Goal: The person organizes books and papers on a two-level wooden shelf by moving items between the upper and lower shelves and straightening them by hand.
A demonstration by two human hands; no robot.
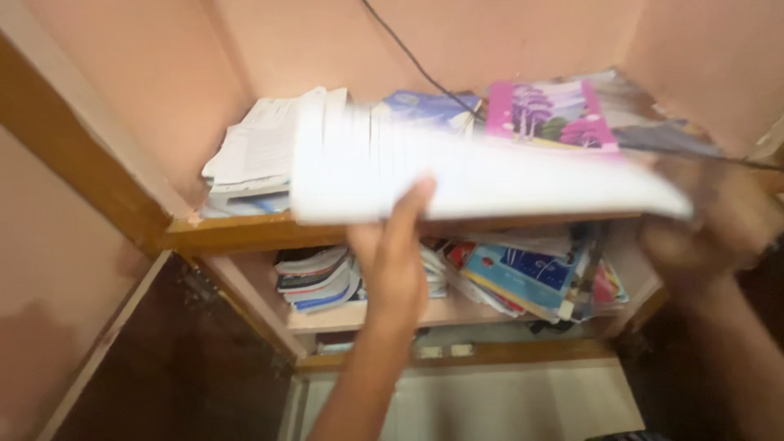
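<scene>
From the head camera, the left hand (392,261) props a blurred white stack of papers (482,175) from below, grip closed on its edge, over the wooden upper shelf (245,233). The right hand (706,237) is blurred, its grip unreadable. Pink walls (139,73) enclose the book-filled lower shelf (457,312).

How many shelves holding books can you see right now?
2: the upper shelf carries paper stacks behind the white book in both hands; the lower shelf holds slanted books. Any below are hidden.

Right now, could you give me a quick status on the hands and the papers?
Left hand under white paper stack, holding it. Right hand blurred at stack's right end. Top shelf already crowded with books.
</scene>
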